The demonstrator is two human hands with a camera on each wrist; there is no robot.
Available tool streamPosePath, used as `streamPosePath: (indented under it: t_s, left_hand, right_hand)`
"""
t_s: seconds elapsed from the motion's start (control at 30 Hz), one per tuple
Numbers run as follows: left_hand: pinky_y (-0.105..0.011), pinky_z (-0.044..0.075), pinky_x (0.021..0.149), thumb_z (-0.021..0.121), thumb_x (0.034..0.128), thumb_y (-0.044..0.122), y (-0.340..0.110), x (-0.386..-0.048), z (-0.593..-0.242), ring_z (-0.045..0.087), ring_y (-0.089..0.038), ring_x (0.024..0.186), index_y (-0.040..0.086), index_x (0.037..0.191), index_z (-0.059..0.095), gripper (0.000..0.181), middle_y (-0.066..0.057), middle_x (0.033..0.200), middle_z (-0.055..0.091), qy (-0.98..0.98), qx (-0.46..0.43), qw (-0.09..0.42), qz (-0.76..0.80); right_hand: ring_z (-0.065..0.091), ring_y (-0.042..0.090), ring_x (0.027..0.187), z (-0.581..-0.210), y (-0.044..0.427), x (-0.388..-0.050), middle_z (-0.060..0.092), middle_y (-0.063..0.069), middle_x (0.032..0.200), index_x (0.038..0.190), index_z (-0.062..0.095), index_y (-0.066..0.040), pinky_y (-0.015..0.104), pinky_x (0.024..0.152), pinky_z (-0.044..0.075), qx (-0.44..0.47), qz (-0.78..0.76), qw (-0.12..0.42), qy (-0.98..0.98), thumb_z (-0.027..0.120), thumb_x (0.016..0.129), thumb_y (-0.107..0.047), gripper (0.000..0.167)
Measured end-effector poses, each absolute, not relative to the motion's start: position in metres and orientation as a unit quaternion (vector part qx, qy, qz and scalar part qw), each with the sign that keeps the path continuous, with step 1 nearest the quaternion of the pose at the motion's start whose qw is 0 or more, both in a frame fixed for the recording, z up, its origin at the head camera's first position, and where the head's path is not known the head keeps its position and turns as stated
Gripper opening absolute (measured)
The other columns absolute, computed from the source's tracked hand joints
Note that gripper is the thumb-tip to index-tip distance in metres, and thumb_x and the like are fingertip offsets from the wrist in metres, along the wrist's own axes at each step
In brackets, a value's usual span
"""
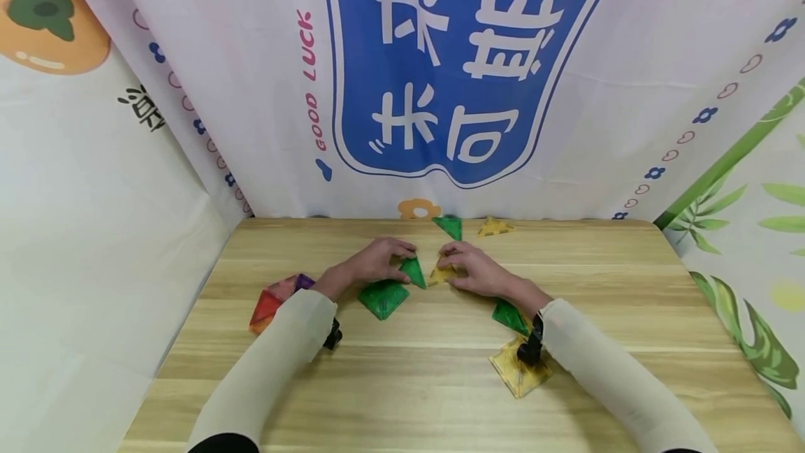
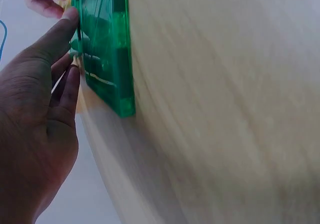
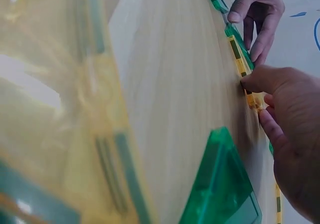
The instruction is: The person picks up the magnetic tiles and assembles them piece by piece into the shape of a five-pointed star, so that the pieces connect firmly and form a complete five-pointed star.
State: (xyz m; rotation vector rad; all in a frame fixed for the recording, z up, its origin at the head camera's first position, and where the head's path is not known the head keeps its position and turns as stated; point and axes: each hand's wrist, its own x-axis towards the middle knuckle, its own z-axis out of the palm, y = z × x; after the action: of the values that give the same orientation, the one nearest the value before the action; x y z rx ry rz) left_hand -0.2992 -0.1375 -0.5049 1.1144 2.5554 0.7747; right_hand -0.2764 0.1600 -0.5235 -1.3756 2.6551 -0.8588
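In the head view my left hand [image 1: 372, 262] pinches a green triangular magnetic tile [image 1: 414, 272] between thumb and fingers. Opposite it, my right hand [image 1: 479, 272] holds a yellow triangular magnetic tile [image 1: 440, 275] by its outer side. The two tiles stand close together, and the right wrist view shows the yellow tile's long edge [image 3: 240, 67] running up to the green one. Just below my left hand lies a green square-shaped piece [image 1: 383, 298], which looks large in the left wrist view. My right fingers partly cover the yellow tile.
Behind the hands lie a green triangle [image 1: 449, 226] and a yellow triangle [image 1: 495, 227]. Green tiles [image 1: 509, 317] and a yellow square-shaped piece [image 1: 512, 372] sit under my right wrist. Red, pink and purple tiles [image 1: 267, 306] are partly behind my left forearm. A printed curtain [image 1: 264, 159] borders the wooden table.
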Motion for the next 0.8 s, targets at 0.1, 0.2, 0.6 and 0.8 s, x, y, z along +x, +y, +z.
streamPosePath:
  t_s: [0.1, 0.2, 0.6, 0.8]
  left_hand:
    - [-0.047, 0.042, 0.120, 0.087, 0.0902, 0.022, -0.135, -0.297, -0.506, 0.055, -0.033, 0.141, 0.001, 0.133, 0.072, 0.051, -0.015, 0.149, 0.062, 0.878, 0.382, 0.118, 0.264]
    - [-0.047, 0.043, 0.119, 0.087, 0.0901, 0.019, -0.134, -0.295, -0.506, 0.055, -0.034, 0.141, -0.001, 0.132, 0.073, 0.049, -0.015, 0.150, 0.061, 0.879, 0.381, 0.114, 0.264]
    - [-0.037, 0.054, 0.107, 0.085, 0.0915, 0.013, -0.136, -0.292, -0.507, 0.061, -0.031, 0.135, -0.001, 0.135, 0.070, 0.048, -0.015, 0.149, 0.062, 0.873, 0.364, 0.127, 0.299]
    - [-0.040, 0.052, 0.110, 0.084, 0.0935, 0.016, -0.137, -0.292, -0.505, 0.060, -0.032, 0.136, -0.001, 0.137, 0.070, 0.048, -0.015, 0.149, 0.062, 0.875, 0.358, 0.126, 0.301]
  right_hand:
    - [0.055, 0.035, 0.133, -0.525, 0.156, -0.277, 0.063, 0.018, 0.139, 0.126, 0.076, -0.003, 0.052, 0.111, 0.047, -0.440, -0.279, 0.014, 0.853, 0.075, 0.097, -0.007, 0.030]
    - [0.056, 0.034, 0.132, -0.525, 0.153, -0.276, 0.063, 0.018, 0.139, 0.125, 0.077, -0.003, 0.052, 0.110, 0.048, -0.442, -0.282, 0.013, 0.851, 0.075, 0.097, -0.004, 0.029]
    - [0.061, 0.034, 0.130, -0.524, 0.135, -0.276, 0.064, 0.017, 0.138, 0.119, 0.079, -0.004, 0.050, 0.108, 0.052, -0.431, -0.317, 0.026, 0.845, 0.073, 0.097, 0.000, 0.024]
    - [0.062, 0.032, 0.130, -0.524, 0.137, -0.274, 0.066, 0.015, 0.138, 0.119, 0.079, -0.004, 0.049, 0.108, 0.052, -0.405, -0.325, 0.023, 0.854, 0.076, 0.096, -0.003, 0.023]
